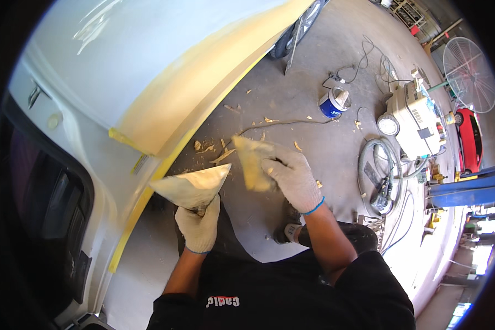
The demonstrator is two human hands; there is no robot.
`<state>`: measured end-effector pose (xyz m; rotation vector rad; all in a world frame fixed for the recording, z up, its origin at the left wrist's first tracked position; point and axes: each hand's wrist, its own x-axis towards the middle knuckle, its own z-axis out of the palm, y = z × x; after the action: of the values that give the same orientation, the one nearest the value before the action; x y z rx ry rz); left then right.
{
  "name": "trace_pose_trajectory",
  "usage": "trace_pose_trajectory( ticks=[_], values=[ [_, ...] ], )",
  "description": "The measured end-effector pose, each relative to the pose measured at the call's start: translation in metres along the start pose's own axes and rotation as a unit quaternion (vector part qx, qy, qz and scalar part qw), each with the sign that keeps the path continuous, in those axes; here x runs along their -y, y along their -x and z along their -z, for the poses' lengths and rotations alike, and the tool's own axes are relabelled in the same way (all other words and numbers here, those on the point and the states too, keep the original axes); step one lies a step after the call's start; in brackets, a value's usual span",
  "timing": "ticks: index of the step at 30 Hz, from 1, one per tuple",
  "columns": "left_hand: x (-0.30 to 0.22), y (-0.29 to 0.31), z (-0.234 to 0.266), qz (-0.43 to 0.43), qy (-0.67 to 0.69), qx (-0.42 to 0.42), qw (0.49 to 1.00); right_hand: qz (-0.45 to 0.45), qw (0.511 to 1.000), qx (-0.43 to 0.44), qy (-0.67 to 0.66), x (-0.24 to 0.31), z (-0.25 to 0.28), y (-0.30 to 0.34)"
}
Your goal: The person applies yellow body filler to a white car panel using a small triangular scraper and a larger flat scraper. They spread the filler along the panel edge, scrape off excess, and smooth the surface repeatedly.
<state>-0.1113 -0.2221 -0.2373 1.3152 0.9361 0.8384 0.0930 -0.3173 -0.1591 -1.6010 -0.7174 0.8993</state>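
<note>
Beside the tan-coated car panel, the left grip is clamped on a wedge-shaped spreader. Farther from that panel, the right grip pinches a yellow-smeared flat piece. Well apart from the panel stands a blue-and-white bucket.

Place: car body repair workshop
Bodywork: patched with yellowish coating, edged in yellow tape
Floor: strewn with yellowish scraps
Equipment: wheeled machine, coiled hose, caged fan
Background: red car, blue steel structure
</note>
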Motion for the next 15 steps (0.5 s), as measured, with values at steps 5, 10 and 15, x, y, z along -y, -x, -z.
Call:
trace_pose_trajectory(
  ticks=[5,10,15],
  values=[
    [0.030,0.015,0.004,-0.287,-0.335,-0.026,0.897,-0.238,0.875,0.043,-0.419,-0.032,-0.049,0.046],
    [0.046,0.030,-0.004,-0.307,-0.361,0.050,0.879,-0.174,0.919,-0.018,-0.352,-0.020,-0.039,0.061],
    [0.047,0.035,-0.016,-0.310,-0.352,0.056,0.881,-0.129,0.918,-0.070,-0.369,-0.005,-0.029,0.067]
  ],
)
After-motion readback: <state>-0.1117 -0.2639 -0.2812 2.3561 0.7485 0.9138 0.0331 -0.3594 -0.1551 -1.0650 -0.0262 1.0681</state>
